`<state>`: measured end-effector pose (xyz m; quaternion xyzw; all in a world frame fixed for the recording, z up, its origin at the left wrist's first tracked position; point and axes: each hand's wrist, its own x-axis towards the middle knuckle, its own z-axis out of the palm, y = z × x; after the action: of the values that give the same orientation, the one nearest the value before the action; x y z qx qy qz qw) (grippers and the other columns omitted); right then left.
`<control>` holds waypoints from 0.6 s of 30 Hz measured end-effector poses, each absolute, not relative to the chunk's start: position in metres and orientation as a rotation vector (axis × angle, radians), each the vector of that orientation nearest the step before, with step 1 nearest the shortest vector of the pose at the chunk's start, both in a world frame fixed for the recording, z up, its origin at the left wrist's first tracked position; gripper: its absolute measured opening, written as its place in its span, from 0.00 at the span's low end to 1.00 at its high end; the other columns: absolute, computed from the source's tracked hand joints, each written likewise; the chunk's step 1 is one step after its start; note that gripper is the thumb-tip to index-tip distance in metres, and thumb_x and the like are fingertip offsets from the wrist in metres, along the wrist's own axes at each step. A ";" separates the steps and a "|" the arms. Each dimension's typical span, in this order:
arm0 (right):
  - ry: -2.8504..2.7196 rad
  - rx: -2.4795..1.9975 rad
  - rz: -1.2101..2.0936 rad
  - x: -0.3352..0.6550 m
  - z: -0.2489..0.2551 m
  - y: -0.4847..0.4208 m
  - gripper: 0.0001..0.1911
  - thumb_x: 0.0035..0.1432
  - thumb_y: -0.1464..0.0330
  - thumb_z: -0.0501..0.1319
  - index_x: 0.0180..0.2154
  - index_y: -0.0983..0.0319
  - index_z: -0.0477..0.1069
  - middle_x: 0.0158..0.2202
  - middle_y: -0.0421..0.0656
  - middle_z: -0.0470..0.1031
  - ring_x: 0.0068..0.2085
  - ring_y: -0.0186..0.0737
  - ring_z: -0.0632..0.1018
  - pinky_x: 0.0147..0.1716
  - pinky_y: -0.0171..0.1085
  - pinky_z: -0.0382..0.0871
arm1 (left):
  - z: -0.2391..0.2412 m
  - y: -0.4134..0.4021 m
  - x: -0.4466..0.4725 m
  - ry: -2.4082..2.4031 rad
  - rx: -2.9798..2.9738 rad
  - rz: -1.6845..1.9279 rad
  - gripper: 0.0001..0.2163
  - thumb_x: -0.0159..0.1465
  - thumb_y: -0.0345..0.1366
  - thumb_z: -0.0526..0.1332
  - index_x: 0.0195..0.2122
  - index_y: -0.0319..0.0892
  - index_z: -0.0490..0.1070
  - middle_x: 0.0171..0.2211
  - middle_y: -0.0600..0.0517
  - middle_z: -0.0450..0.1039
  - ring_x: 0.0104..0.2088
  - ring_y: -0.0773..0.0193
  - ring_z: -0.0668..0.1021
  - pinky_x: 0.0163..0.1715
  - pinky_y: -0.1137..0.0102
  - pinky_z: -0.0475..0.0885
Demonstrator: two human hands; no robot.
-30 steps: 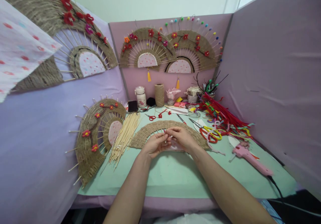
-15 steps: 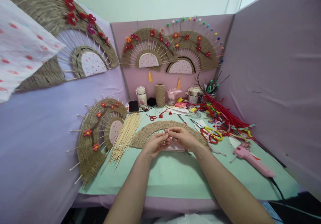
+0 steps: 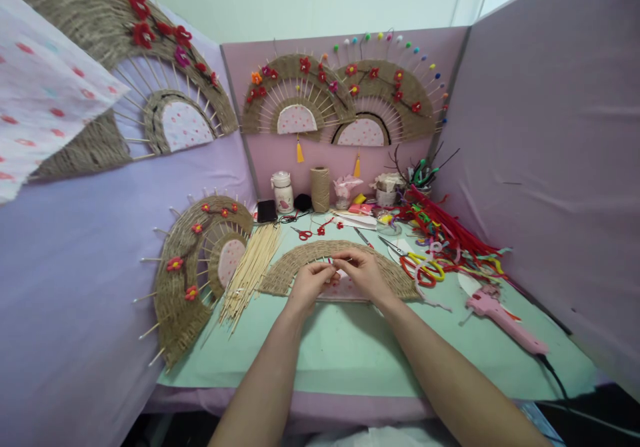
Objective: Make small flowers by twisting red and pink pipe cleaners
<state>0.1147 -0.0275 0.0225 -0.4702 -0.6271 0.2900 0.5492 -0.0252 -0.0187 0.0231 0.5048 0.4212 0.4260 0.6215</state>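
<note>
A: Since half a second ago, the left hand (image 3: 306, 287) has rolled over; its fingers were curled with the palm side showing, and now the tips come together and the back faces up.

B: And the right hand (image 3: 364, 275)?

A: Almost where it was, its fingertips right against the left's.

B: How tight is each grip?

A: Both are narrowed to a pinch, on a small magenta piece (image 3: 330, 261) as far as I can see. The fingers cover most of it, so I can't tell its shape.

B: Where exactly is that piece?

A: At the meeting fingertips, above the woven fan (image 3: 320, 249), which lies on the worktop (image 3: 350, 360) with its curved edge away from the person.

B: What lies around the fan?

A: A bundle of thin sticks (image 3: 253, 267) just to its left, small red scissors (image 3: 303, 235) behind it, a tangle of red fuzzy stems (image 3: 447, 225) at the back right, and a pink glue gun (image 3: 505, 320) near the right edge.
</note>
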 end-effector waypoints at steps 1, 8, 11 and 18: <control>-1.491 -1.118 0.686 0.114 0.023 -0.027 0.07 0.50 0.68 0.60 0.31 0.62 0.76 0.33 0.45 0.77 0.36 0.40 0.76 0.37 0.38 0.68 | 0.022 -0.018 -0.025 0.969 1.177 0.977 0.13 0.47 0.42 0.66 0.26 0.36 0.75 0.24 0.48 0.74 0.27 0.66 0.74 0.28 0.73 0.65; -1.538 -1.114 0.664 0.116 0.023 -0.027 0.06 0.51 0.69 0.60 0.30 0.62 0.76 0.32 0.44 0.77 0.36 0.40 0.75 0.38 0.38 0.67 | 0.014 -0.014 -0.024 0.925 1.157 1.008 0.13 0.47 0.42 0.66 0.28 0.37 0.74 0.25 0.49 0.74 0.26 0.67 0.74 0.29 0.72 0.66; -1.543 -1.083 0.658 0.117 0.023 -0.027 0.09 0.53 0.69 0.58 0.35 0.61 0.75 0.37 0.45 0.76 0.40 0.40 0.75 0.39 0.38 0.68 | 0.015 -0.013 -0.023 0.918 1.102 1.051 0.13 0.46 0.42 0.67 0.28 0.37 0.74 0.23 0.50 0.73 0.25 0.68 0.73 0.29 0.73 0.67; -1.596 -0.985 0.440 0.115 0.020 -0.028 0.10 0.57 0.70 0.56 0.39 0.60 0.73 0.39 0.45 0.73 0.42 0.39 0.73 0.43 0.39 0.67 | 0.021 -0.015 -0.023 0.911 1.012 1.126 0.14 0.44 0.41 0.69 0.28 0.36 0.74 0.23 0.50 0.73 0.26 0.68 0.74 0.32 0.71 0.69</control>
<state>0.1152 -0.0279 0.0201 -0.4197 -0.6803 0.1877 0.5708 -0.0229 -0.0154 0.0211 0.4425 0.3985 0.4925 0.6347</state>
